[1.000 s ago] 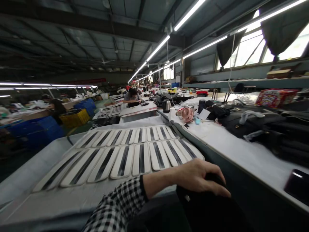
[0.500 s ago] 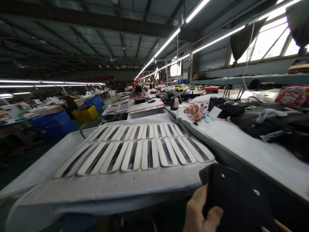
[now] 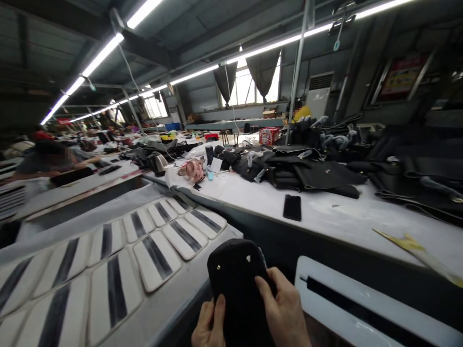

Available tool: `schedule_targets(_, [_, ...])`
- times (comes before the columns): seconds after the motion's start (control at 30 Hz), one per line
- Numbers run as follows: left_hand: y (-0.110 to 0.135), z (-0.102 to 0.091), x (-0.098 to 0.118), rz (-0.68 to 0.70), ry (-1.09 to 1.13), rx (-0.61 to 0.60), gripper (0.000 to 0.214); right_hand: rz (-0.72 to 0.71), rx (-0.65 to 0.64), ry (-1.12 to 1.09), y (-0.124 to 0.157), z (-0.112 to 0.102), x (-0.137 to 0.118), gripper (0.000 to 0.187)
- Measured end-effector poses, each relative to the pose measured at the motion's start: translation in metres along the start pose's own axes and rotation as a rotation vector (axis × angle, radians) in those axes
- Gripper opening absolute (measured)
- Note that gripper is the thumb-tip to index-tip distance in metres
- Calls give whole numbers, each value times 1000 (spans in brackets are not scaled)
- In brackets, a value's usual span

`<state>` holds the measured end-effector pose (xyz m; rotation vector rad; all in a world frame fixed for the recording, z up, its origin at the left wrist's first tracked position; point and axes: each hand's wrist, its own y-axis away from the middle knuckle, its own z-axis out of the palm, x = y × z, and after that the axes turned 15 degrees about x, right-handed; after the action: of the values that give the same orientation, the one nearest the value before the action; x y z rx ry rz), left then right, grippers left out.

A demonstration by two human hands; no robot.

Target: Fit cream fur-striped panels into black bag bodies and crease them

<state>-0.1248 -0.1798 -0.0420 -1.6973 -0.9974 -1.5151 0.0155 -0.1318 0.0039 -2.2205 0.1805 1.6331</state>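
The black leather piece (image 3: 235,277), matte and round-topped with two small metal studs, stands upright over the grey table's (image 3: 177,296) right edge. The left hand (image 3: 208,325) and right hand (image 3: 284,311) grip its sides with curled fingers.

- Two hands: one left hand (image 3: 208,324) and one right hand (image 3: 285,311).
- One black leather piece (image 3: 235,289), with two small metal fittings (image 3: 218,266) showing on it.
- At least ten white pads with a black stripe (image 3: 157,259), in two rows; they run out of view, so the exact number cannot be told.
- One black phone (image 3: 292,207).
- One pink fan (image 3: 194,171).
- One kettle (image 3: 158,163).
- One red box (image 3: 269,136).
- Two dark curtains (image 3: 226,82).
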Motion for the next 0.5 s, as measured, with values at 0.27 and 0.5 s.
schedule_targets(0.27, [3,6,11,-95,-38,-86,56,152,-56,-118,-3,-16,2,36])
schedule_targets(0.5, [-24,6,55,286,-182,-255,56,121,-76,-139,-12,-37,-3,35])
